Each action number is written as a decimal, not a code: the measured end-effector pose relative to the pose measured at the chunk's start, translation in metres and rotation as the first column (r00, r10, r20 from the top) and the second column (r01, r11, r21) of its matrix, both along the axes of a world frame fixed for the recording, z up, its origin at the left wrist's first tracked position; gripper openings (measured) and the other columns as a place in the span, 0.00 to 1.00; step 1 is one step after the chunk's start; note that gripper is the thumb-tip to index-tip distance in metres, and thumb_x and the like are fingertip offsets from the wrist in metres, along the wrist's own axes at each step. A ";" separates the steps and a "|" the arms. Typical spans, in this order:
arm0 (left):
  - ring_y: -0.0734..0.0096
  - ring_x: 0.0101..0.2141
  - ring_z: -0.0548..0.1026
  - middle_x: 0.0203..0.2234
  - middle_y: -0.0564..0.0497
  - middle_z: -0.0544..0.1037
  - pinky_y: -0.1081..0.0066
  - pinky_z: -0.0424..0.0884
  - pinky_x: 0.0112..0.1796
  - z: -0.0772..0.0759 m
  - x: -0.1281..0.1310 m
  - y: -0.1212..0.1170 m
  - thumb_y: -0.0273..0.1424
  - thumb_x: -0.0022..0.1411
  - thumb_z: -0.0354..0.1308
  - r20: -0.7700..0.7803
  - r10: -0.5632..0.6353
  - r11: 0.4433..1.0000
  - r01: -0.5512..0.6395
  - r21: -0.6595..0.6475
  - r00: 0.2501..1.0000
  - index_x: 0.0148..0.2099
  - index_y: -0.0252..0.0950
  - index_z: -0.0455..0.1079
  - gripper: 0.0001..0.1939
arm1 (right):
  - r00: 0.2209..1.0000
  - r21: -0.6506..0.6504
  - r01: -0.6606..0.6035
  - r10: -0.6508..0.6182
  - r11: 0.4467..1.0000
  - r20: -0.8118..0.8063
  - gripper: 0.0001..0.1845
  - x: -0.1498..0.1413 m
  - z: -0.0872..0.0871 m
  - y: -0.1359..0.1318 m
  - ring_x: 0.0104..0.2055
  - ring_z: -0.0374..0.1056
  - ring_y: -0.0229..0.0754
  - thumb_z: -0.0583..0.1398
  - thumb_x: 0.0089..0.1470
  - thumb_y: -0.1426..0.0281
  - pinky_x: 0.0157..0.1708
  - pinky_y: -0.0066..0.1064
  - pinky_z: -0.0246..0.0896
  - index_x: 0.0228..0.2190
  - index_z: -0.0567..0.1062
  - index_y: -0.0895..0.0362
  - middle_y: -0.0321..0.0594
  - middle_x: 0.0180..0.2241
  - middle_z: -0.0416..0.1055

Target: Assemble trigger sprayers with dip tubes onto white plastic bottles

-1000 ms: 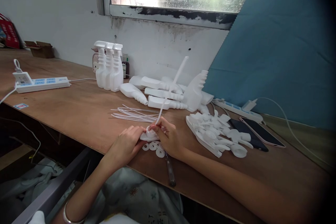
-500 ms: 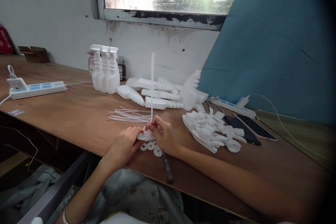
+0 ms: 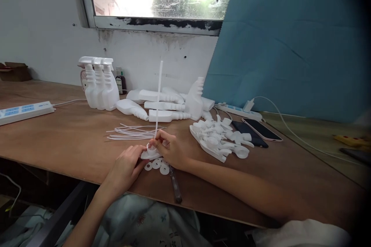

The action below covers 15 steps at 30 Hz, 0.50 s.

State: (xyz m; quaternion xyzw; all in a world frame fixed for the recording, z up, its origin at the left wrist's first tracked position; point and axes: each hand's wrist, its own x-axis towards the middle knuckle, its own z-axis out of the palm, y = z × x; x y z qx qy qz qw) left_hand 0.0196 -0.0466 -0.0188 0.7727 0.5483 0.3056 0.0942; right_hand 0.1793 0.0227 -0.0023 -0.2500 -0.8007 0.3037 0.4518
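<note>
My left hand is closed on a white trigger spray head, pressed against the table with its round collar facing up. My right hand pinches the lower end of a thin white dip tube, which stands nearly upright at the collar. Fingers hide how far the tube sits inside. Several white washers lie just in front of the hands, beside a screwdriver-like tool with a clear dark handle. Behind the hands lies a loose bundle of white tubes.
Three white spray bottles stand together at the back left. Several bottles without heads lie behind the tubes, one upright. Spray heads are piled at right, near phones. Power strips and cables lie on both sides.
The view has turned a little to the right, so everything sits further left. Both hands keep their grip on the spray head and tube, with little visible movement.
</note>
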 end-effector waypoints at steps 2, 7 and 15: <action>0.62 0.37 0.68 0.35 0.48 0.70 0.66 0.65 0.36 0.002 0.000 -0.001 0.34 0.62 0.46 -0.002 0.007 1.000 -0.007 -0.006 1.000 0.42 0.37 0.62 0.09 | 1.000 0.011 0.018 -0.018 1.000 -0.026 0.12 -0.001 -0.005 0.001 0.24 0.56 0.33 0.58 0.52 0.63 0.26 0.25 0.54 0.22 0.65 0.56 0.32 0.22 0.65; 0.63 0.36 0.69 0.34 0.48 0.71 0.66 0.65 0.35 0.002 0.000 -0.002 0.33 0.61 0.47 -0.002 0.018 1.000 -0.018 0.011 1.000 0.43 0.38 0.63 0.09 | 0.998 -0.033 -0.005 0.003 0.999 -0.061 0.13 -0.001 -0.009 0.002 0.24 0.57 0.34 0.59 0.49 0.60 0.26 0.26 0.55 0.23 0.67 0.56 0.32 0.21 0.64; 0.62 0.34 0.69 0.33 0.48 0.70 0.65 0.65 0.35 0.000 0.001 0.000 0.33 0.61 0.47 -0.019 0.033 0.999 -0.033 -0.010 0.999 0.40 0.37 0.63 0.08 | 0.986 0.080 -0.064 0.075 0.995 -0.148 0.13 0.011 0.030 0.006 0.32 0.62 0.36 0.54 0.54 0.60 0.34 0.29 0.61 0.37 0.69 0.55 0.38 0.33 0.67</action>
